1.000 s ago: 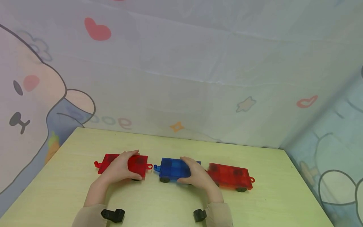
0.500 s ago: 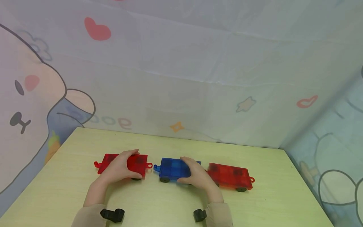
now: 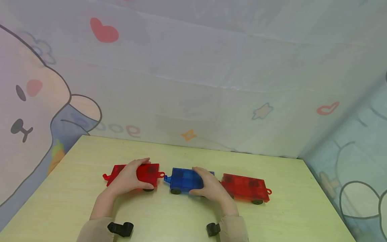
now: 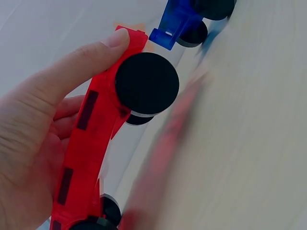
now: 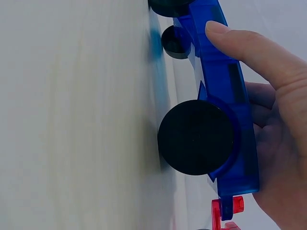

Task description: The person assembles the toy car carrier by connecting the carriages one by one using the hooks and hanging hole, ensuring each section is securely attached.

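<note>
My left hand [image 3: 127,179] grips a translucent red toy train car [image 3: 148,173] across its sides, thumb on the near side. In the left wrist view its black wheels [image 4: 147,83] hang over the tabletop. The ring [image 3: 161,174] at its right end overlaps the tip of the hook [image 3: 167,179] on a blue toy train car [image 3: 182,179]. Around the right end of that blue car my right hand [image 3: 211,186] is curled, thumb in front. A second red train car [image 3: 246,188] stands to its right; the right wrist view shows its red hook [image 5: 237,203] at the blue car's ring [image 5: 226,208].
The cars are in a row across the pale wooden table [image 3: 169,218]. Behind it hangs a printed cloth [image 3: 193,84], with another patterned cloth [image 3: 356,161] at the right. Black wrist mounts [image 3: 121,229] sit at both sleeves.
My left hand has shifted slightly to the right with the red car, bringing its ring to the blue car's hook. The right hand, blue car and other red car have stayed put.
</note>
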A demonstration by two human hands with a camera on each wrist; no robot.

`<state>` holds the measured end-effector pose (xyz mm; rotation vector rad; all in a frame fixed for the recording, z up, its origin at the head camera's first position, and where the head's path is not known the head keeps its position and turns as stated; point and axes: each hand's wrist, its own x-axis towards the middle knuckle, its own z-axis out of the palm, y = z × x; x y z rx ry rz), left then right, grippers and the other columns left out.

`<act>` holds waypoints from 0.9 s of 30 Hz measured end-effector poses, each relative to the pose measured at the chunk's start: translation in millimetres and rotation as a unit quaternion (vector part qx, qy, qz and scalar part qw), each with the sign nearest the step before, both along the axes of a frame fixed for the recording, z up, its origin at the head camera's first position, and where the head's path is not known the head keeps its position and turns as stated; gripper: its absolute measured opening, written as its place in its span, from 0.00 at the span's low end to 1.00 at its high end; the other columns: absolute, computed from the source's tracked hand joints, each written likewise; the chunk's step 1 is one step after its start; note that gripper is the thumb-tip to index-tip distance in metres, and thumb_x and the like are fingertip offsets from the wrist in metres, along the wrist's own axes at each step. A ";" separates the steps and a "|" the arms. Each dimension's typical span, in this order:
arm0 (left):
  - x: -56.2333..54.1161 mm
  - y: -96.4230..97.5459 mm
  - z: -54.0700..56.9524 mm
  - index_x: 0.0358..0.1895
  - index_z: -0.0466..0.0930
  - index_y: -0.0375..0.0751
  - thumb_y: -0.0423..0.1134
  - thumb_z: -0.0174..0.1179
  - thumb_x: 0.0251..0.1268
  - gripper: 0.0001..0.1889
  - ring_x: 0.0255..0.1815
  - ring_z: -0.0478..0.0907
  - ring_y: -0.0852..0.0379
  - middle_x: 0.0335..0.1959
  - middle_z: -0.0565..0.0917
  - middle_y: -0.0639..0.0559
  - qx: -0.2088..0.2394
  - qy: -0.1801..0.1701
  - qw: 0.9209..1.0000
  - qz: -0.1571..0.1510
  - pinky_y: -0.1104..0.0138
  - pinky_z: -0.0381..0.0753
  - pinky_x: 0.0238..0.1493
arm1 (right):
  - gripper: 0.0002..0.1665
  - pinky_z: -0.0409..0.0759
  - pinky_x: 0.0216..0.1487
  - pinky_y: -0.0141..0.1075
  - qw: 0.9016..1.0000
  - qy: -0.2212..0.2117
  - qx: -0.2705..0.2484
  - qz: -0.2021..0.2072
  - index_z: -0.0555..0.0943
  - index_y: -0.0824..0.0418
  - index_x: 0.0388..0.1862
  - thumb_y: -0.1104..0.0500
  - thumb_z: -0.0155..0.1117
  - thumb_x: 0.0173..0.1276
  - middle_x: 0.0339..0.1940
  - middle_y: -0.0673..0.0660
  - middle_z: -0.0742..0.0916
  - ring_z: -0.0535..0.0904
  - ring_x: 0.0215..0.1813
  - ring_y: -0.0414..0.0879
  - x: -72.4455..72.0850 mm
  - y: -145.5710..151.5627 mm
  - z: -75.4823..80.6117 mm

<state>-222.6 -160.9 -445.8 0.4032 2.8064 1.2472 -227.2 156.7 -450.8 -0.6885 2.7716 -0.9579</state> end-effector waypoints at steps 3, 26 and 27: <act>0.2 1.3 0.2 0.71 0.63 0.38 0.50 0.78 0.43 0.50 0.62 0.69 0.39 0.65 0.73 0.40 0.000 0.001 1.000 -0.002 0.51 0.84 0.49 | 0.48 0.64 0.72 0.58 1.000 -0.002 -0.001 0.000 0.64 0.62 0.74 0.50 0.74 0.59 0.74 0.62 0.70 0.63 0.75 0.61 0.0 0.2 -0.3; -1.8 4.6 -3.3 0.72 0.63 0.40 0.50 0.78 0.42 0.50 0.63 0.69 0.41 0.66 0.73 0.42 0.000 0.001 1.000 -0.005 0.51 0.83 0.51 | 0.47 0.64 0.72 0.58 1.000 0.000 -0.001 0.003 0.64 0.63 0.74 0.51 0.74 0.59 0.74 0.62 0.70 0.62 0.75 0.60 0.5 -0.7 0.3; -1.9 4.7 -3.5 0.72 0.63 0.40 0.50 0.78 0.42 0.50 0.63 0.69 0.42 0.66 0.73 0.42 -0.001 0.002 1.000 -0.006 0.51 0.82 0.52 | 0.47 0.64 0.72 0.58 1.000 0.000 -0.002 0.003 0.64 0.62 0.74 0.51 0.74 0.59 0.74 0.62 0.70 0.62 0.76 0.60 0.7 -0.6 0.3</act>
